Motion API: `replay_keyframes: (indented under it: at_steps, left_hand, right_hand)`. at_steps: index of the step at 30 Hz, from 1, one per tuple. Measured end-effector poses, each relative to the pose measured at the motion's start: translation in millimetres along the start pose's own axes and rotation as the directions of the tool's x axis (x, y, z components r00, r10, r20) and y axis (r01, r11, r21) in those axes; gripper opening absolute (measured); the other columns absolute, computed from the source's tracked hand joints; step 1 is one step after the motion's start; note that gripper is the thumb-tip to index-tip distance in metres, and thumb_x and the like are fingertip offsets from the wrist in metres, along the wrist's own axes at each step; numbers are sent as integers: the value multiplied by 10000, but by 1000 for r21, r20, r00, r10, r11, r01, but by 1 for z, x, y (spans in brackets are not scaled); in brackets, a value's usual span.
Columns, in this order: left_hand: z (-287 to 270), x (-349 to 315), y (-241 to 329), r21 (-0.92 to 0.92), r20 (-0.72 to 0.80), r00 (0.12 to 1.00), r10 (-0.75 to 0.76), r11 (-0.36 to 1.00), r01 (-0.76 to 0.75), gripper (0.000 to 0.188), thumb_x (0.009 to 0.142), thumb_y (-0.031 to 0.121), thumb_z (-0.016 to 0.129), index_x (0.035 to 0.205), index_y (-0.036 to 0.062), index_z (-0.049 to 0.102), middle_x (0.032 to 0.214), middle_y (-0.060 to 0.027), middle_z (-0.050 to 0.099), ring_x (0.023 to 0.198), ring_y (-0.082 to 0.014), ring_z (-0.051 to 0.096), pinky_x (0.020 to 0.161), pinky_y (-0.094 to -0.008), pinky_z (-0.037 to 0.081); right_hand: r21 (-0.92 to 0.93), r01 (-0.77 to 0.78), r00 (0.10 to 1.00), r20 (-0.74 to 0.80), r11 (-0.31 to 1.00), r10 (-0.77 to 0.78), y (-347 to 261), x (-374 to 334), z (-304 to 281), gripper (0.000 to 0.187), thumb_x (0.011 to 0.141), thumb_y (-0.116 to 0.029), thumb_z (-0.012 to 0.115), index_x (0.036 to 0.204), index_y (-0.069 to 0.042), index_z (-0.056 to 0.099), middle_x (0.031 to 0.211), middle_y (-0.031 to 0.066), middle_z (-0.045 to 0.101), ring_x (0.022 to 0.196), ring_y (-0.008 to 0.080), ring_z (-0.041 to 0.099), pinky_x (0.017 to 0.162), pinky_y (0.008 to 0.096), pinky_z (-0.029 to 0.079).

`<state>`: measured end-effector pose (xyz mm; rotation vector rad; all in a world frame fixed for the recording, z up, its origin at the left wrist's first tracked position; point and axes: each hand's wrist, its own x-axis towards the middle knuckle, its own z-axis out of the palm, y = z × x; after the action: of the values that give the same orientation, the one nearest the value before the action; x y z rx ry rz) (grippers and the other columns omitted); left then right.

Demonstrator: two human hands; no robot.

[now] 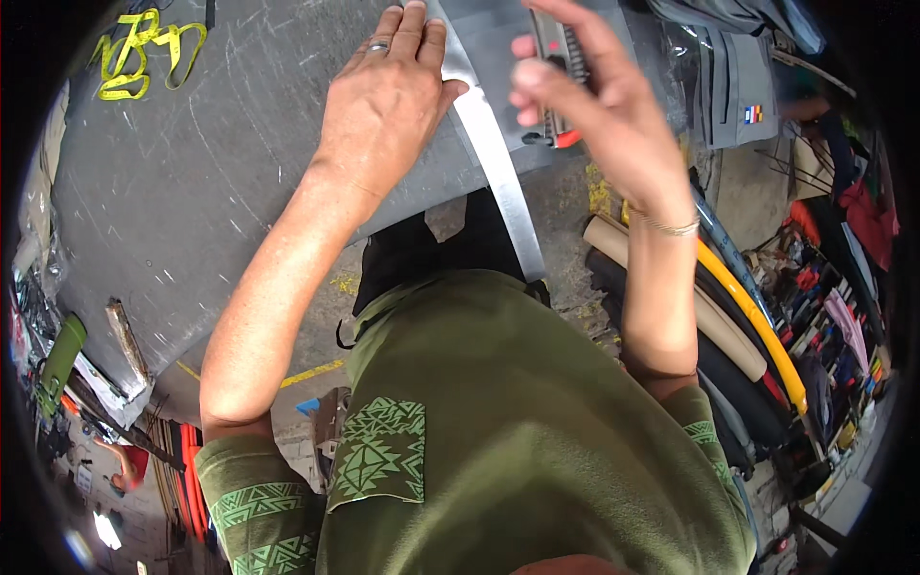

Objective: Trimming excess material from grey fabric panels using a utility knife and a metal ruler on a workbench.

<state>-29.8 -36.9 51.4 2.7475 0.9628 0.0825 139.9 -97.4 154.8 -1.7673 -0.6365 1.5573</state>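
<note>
We see our left hand (388,91) pressed flat, fingers together, on a long metal ruler (498,168) that runs from twelve o'clock down toward six across the scratched grey table (192,182). Our right hand (594,101), just at three o'clock of the left, is closed around a utility knife (556,57) with a red end — its tip sits by the ruler's edge on a grey sheet (498,29). Yellow straps (144,53) lie far at ten o'clock — rolls of material (728,307) lean at four o'clock.
</note>
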Motion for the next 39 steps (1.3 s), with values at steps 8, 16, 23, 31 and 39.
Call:
replay_keyframes:
  at_steps: [8, 16, 23, 31, 39]
  left_hand:
    - [22, -3, 1, 90, -134, 991, 7, 996, 5, 598, 946, 400, 699, 1368, -7, 584, 1465, -181, 566, 1374, -302, 552, 1104, -393, 505]
    - [18, 1, 2, 83, -94, 996, 8, 997, 0, 619, 954, 406, 689, 1407, 1, 569, 1502, -179, 540, 1398, -305, 530, 1104, -397, 506]
    - [18, -3, 2, 110, -127, 992, 1, 994, 13, 605, 955, 409, 689, 1398, 9, 588, 1506, -180, 540, 1387, -305, 542, 1100, -392, 509]
    - [16, -1, 2, 104, -89, 996, -10, 994, 19, 615, 953, 416, 689, 1404, 12, 581, 1505, -182, 537, 1394, -308, 533, 1107, -395, 507]
    - [17, -1, 1, 106, -94, 996, -6, 994, 16, 610, 957, 435, 679, 1401, 28, 582, 1505, -171, 539, 1395, -301, 531, 1088, -402, 516]
  right_hand:
    - [846, 79, 585, 389, 528, -711, 32, 22, -63, 755, 1033, -247, 620, 1541, 154, 229, 1364, 405, 547, 1246, 485, 606, 1039, 463, 574]
    - [484, 761, 440, 103, 431, -892, 49, 82, -65, 242, 899, -123, 802, 1038, 29, 677, 616, -2, 638, 501, 77, 610, 473, 193, 458]
    - [-385, 699, 580, -188, 603, -792, -1, 78, -61, 285, 957, -190, 769, 787, -10, 627, 680, -95, 478, 624, 41, 431, 558, 233, 306]
    - [216, 678, 734, -147, 703, -663, -14, 102, -31, 293, 1002, -95, 586, 1276, -24, 513, 973, 94, 727, 584, 94, 577, 524, 222, 448]
    - [492, 454, 831, 66, 743, -552, 3, 172, 9, 580, 1081, -542, 447, 1285, -7, 544, 777, 24, 552, 590, 147, 578, 559, 302, 515]
